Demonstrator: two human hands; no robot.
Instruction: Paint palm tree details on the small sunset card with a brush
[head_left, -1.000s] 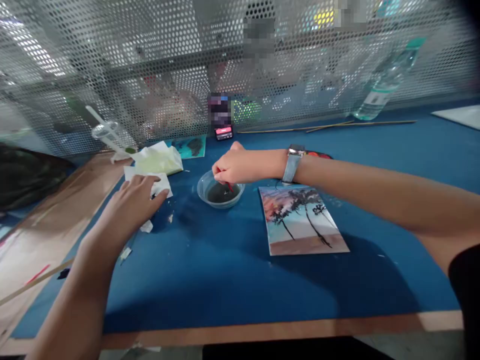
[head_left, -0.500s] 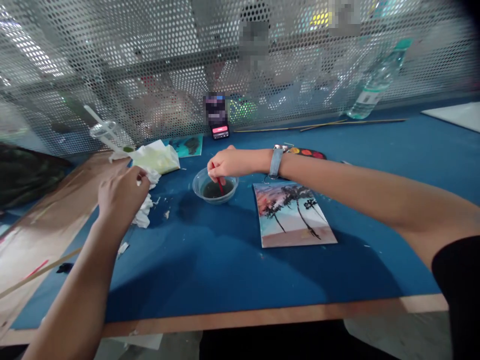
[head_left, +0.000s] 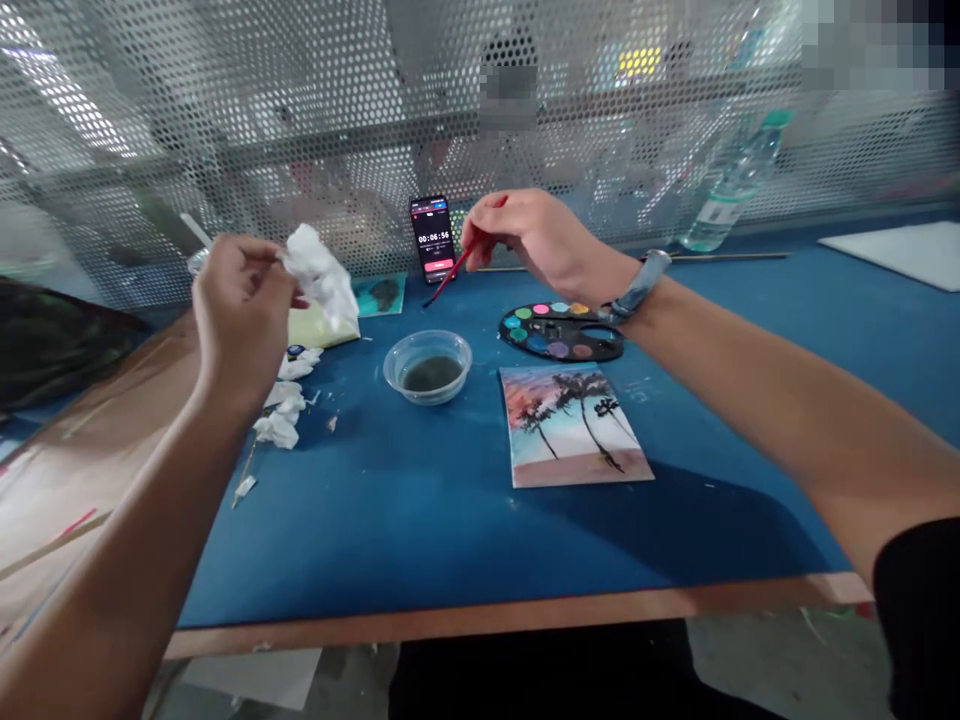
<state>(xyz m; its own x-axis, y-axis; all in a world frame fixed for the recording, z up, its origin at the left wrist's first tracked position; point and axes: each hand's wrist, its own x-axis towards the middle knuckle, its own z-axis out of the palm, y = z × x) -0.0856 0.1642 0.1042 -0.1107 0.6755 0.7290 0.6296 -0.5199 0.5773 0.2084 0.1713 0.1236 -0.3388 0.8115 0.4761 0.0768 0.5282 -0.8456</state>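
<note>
My left hand (head_left: 247, 285) pinches a crumpled white tissue (head_left: 322, 275) and holds it above the table at the left. Raised over the back of the table, my right hand (head_left: 517, 235) is closed on a red paintbrush (head_left: 457, 268), its dark tip pointing down and left. Below the tip stands a clear plastic bowl (head_left: 391, 372) of murky dark water. A small painting (head_left: 577, 425) of dark palm trees against a pink and blue sky lies to the right of the bowl. Behind it, partly under my right wrist, is a black paint palette (head_left: 517, 345) with several colours.
A phone (head_left: 433, 240) showing a timer leans against the perforated metal screen (head_left: 337, 100). A water bottle (head_left: 735, 190) leans at the back right near a white panel (head_left: 900, 252). Used tissue scraps (head_left: 277, 428) and a teal painted card (head_left: 382, 296) lie on the left.
My right hand has lifted the paintbrush out of the bowl, up and to the right, uncovering the palette. My left hand has risen with the tissue. The view has shifted slightly.
</note>
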